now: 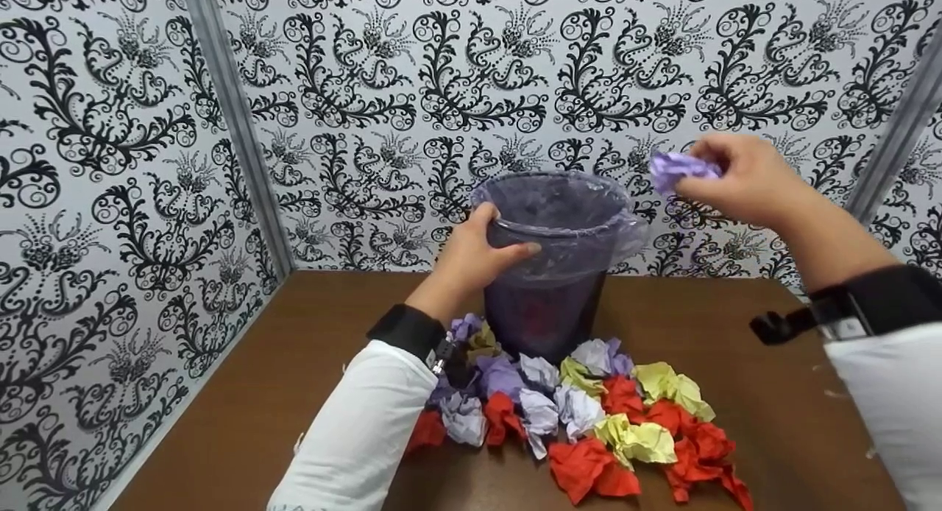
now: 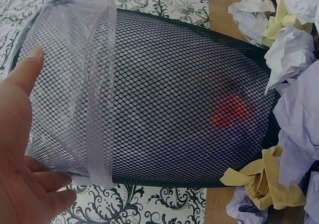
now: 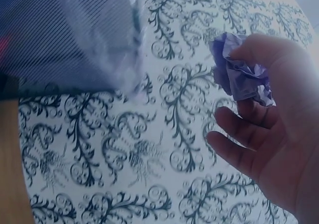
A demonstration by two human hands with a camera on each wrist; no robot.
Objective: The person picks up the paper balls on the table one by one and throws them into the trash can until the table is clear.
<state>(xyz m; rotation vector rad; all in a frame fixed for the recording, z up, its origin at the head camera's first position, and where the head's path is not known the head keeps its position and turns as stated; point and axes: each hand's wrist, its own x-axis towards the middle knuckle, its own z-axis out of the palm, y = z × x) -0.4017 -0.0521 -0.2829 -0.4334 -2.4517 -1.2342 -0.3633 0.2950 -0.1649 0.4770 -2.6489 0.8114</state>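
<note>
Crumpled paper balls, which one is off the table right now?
The purple paper ball pinched in the right hand, held up beside the lined mesh bin. All the other balls lie heaped on the table.

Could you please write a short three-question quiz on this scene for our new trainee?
1. True or false: the right hand pinches a purple paper ball.
2. What does the left hand hold?
A. a red paper ball
B. the rim of the mesh bin
C. nothing
3. Fill in: the heap of crumpled papers lies on the ____ table, in front of the bin.

Key: 1 true; 2 B; 3 brown.
</note>
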